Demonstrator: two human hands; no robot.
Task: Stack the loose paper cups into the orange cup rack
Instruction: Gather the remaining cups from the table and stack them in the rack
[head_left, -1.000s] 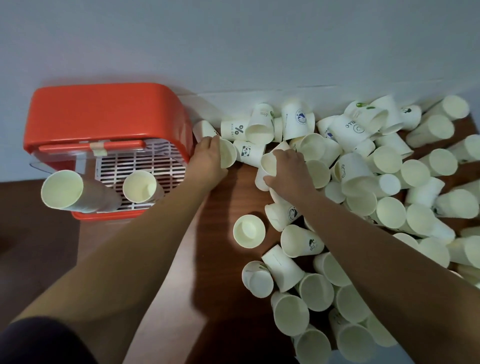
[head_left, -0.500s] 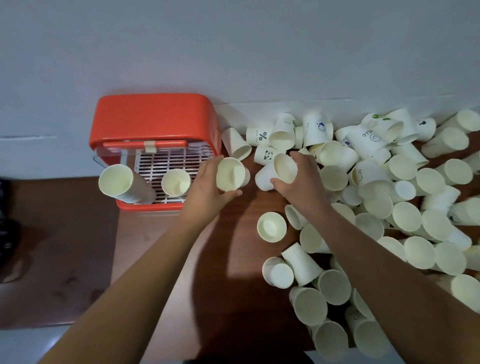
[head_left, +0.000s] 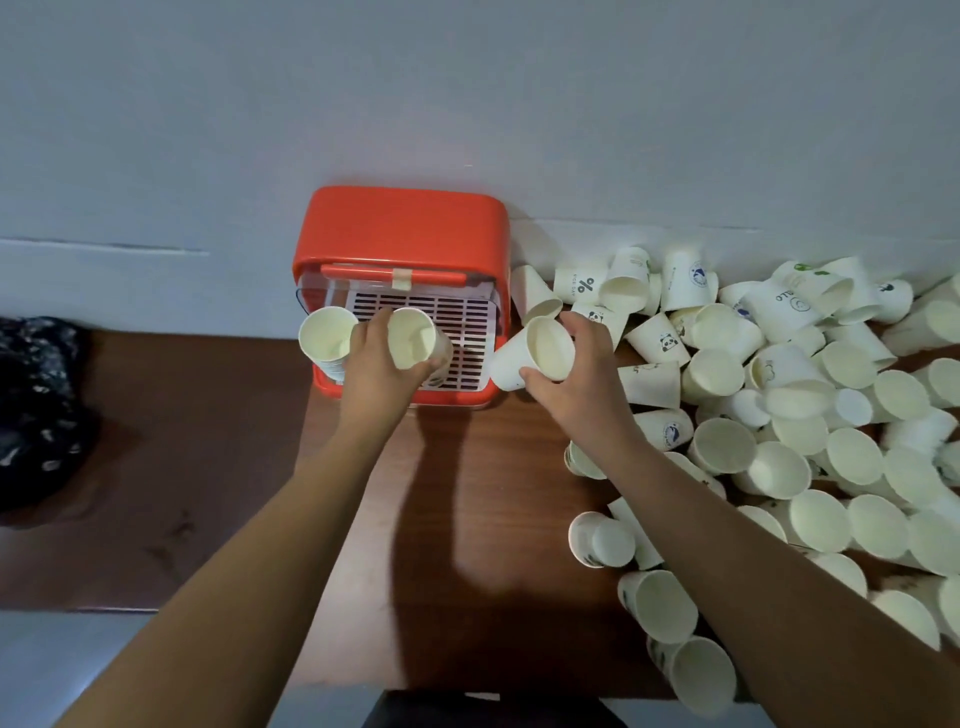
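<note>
Orange rack (head_left: 400, 228) stands at the table's (head_left: 467, 493) far edge against the wall, one cup stack (head_left: 326, 338) leaning out at its left. Left hand (head_left: 382, 371) grips a cup (head_left: 413, 339) over the rack's white grille. Right hand (head_left: 576, 371) grips another cup (head_left: 535, 353) just right of the rack, beside the loose cups (head_left: 810, 415).

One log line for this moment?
left hand: cup at orange rack | right hand: holds second cup | pile: remains
</note>
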